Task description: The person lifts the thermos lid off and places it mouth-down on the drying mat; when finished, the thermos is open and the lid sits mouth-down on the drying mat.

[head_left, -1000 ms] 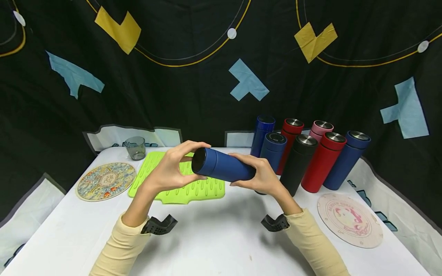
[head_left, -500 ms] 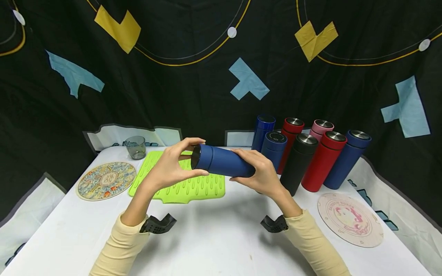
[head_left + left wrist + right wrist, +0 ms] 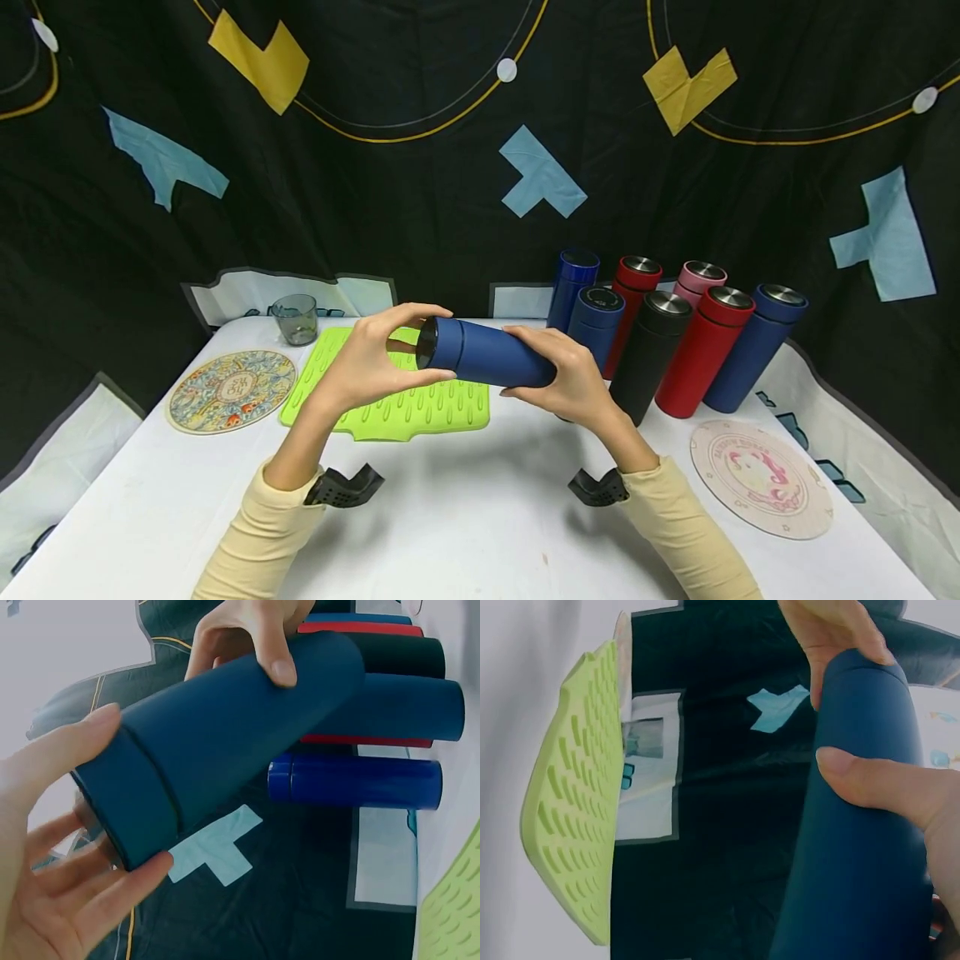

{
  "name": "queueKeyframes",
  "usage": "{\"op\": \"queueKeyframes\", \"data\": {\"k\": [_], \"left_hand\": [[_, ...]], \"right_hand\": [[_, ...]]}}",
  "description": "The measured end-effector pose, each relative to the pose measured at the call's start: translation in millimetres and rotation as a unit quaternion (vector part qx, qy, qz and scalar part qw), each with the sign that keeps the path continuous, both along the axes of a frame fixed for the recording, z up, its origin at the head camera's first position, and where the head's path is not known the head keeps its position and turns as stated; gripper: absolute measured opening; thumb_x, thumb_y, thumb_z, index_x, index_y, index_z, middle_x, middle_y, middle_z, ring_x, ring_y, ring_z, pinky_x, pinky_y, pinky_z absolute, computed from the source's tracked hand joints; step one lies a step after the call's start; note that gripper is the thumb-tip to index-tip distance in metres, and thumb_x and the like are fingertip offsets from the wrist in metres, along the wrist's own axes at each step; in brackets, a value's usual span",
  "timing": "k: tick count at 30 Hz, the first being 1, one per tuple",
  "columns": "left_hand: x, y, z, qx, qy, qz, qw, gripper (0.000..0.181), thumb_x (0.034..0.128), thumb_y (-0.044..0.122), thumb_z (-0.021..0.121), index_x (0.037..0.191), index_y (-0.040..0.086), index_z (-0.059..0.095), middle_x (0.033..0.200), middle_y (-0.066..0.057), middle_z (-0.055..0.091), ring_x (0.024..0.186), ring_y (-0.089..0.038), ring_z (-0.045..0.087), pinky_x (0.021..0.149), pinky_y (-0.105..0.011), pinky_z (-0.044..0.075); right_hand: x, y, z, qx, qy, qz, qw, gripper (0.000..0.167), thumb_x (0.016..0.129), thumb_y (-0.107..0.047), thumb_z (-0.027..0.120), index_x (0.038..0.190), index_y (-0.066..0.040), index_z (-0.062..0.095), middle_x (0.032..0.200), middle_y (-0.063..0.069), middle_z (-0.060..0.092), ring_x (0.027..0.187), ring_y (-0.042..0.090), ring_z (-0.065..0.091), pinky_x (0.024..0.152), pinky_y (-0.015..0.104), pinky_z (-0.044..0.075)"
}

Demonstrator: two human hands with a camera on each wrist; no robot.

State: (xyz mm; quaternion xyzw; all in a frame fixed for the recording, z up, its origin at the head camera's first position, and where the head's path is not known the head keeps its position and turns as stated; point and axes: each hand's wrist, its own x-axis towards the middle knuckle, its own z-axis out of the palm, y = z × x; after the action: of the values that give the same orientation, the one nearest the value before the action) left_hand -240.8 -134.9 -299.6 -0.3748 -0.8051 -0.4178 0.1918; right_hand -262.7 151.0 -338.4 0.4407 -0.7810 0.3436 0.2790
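Note:
A blue thermos bottle (image 3: 501, 356) is held in the air above the table, lying nearly sideways with its lid end to the left. My right hand (image 3: 564, 371) grips the base end, thumb below and fingers over the top. At the lid end, my left hand (image 3: 378, 354) holds the blue cap (image 3: 124, 799) between thumb and fingertips, as the left wrist view shows. The dark end face of the cap points left. In the right wrist view the right thumb (image 3: 866, 780) lies along the bottle's side.
Several upright thermos bottles, among them a black one (image 3: 651, 358) and a red one (image 3: 705, 354), stand at the right. Under the held bottle lies a green mat (image 3: 420, 421). A glass cup (image 3: 296, 320), a patterned round mat (image 3: 231, 392) and a pink round mat (image 3: 761, 479) are also on the table.
The left fingers have shifted around the cap, lifting slightly half a second ago and lowering onto it again. The bottle has tilted a little, while the right hand keeps its grip.

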Motion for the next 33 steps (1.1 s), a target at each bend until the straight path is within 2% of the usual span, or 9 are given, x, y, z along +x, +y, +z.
{"op": "queueKeyframes", "data": {"k": [3,5,12,14,17,20,23,26,33], "left_hand": [[1.3,2.4,-0.4,0.0,-0.033,0.037,0.9988,0.065,0.0707,0.026,0.088,0.127,0.013,0.058,0.117,-0.007,0.063,0.097,-0.024,0.064,0.076,-0.033,0.058],[1.0,2.6,-0.7,-0.008,-0.045,0.042,0.9981,0.066,0.0714,0.028,0.087,0.128,0.014,0.057,0.118,-0.006,0.062,0.098,-0.023,0.063,0.077,-0.033,0.058],[-0.7,-3.7,2.0,-0.021,-0.007,-0.041,0.9989,0.073,0.0692,0.02,0.089,0.133,0.016,0.054,0.131,-0.001,0.055,0.117,-0.022,0.053,0.088,-0.038,0.054],[-0.4,-4.4,3.1,-0.018,0.003,-0.047,0.9987,0.071,0.0692,0.017,0.088,0.132,0.015,0.055,0.131,-0.002,0.056,0.117,-0.022,0.053,0.087,-0.039,0.054],[1.7,-3.3,4.2,-0.01,-0.007,-0.023,0.9997,0.068,0.0699,0.019,0.088,0.13,0.014,0.057,0.128,-0.003,0.058,0.112,-0.023,0.057,0.084,-0.038,0.056],[2.7,-2.2,4.2,-0.004,-0.04,0.016,0.9991,0.064,0.0732,0.024,0.086,0.129,0.013,0.058,0.123,-0.006,0.061,0.104,-0.024,0.061,0.081,-0.036,0.057],[2.8,-1.8,4.0,-0.003,-0.069,0.033,0.9971,0.062,0.0752,0.028,0.084,0.129,0.014,0.058,0.122,-0.007,0.062,0.101,-0.025,0.063,0.08,-0.036,0.057],[2.1,-2.8,4.1,-0.014,-0.066,0.016,0.9976,0.066,0.0736,0.027,0.086,0.131,0.014,0.056,0.127,-0.005,0.059,0.108,-0.025,0.06,0.084,-0.037,0.056],[1.3,-6.4,5.8,-0.019,-0.018,-0.064,0.9976,0.072,0.07,0.018,0.088,0.133,0.014,0.055,0.132,-0.001,0.055,0.118,-0.02,0.052,0.09,-0.039,0.053]], "right_hand": [[0.2,-0.2,-0.3,0.006,0.023,-0.016,0.9996,0.078,0.063,-0.02,0.093,0.132,-0.008,0.058,0.128,0.007,0.061,0.116,0.026,0.055,0.094,0.045,0.05],[0.4,0.2,0.1,0.009,0.027,-0.022,0.9994,0.079,0.063,-0.021,0.093,0.132,-0.008,0.058,0.128,0.007,0.061,0.116,0.026,0.055,0.094,0.045,0.05],[-0.1,3.9,1.8,0.011,-0.021,-0.003,0.9997,0.078,0.064,-0.022,0.092,0.134,-0.011,0.058,0.127,0.007,0.062,0.112,0.026,0.057,0.09,0.045,0.052],[-0.2,4.0,1.5,0.011,-0.027,-0.001,0.9996,0.078,0.064,-0.022,0.092,0.134,-0.012,0.058,0.127,0.006,0.062,0.111,0.025,0.058,0.089,0.045,0.052],[0.8,2.7,1.4,0.012,-0.015,-0.006,0.9998,0.078,0.064,-0.022,0.092,0.133,-0.011,0.058,0.127,0.006,0.062,0.111,0.025,0.058,0.089,0.044,0.052],[3.0,1.5,2.5,0.017,0.017,-0.022,0.9995,0.078,0.063,-0.023,0.092,0.133,-0.01,0.058,0.127,0.006,0.062,0.113,0.025,0.058,0.091,0.045,0.051],[5.1,1.2,4.2,0.021,0.039,-0.037,0.9983,0.079,0.063,-0.023,0.092,0.133,-0.011,0.058,0.128,0.006,0.062,0.115,0.026,0.057,0.092,0.045,0.05],[5.9,2.0,5.3,0.023,0.035,-0.038,0.9984,0.079,0.063,-0.024,0.093,0.133,-0.012,0.058,0.127,0.006,0.062,0.114,0.026,0.057,0.092,0.046,0.051],[5.6,4.0,5.7,0.021,-0.029,-0.012,0.9993,0.079,0.064,-0.026,0.092,0.134,-0.015,0.058,0.125,0.003,0.063,0.109,0.023,0.059,0.088,0.043,0.053]]}}
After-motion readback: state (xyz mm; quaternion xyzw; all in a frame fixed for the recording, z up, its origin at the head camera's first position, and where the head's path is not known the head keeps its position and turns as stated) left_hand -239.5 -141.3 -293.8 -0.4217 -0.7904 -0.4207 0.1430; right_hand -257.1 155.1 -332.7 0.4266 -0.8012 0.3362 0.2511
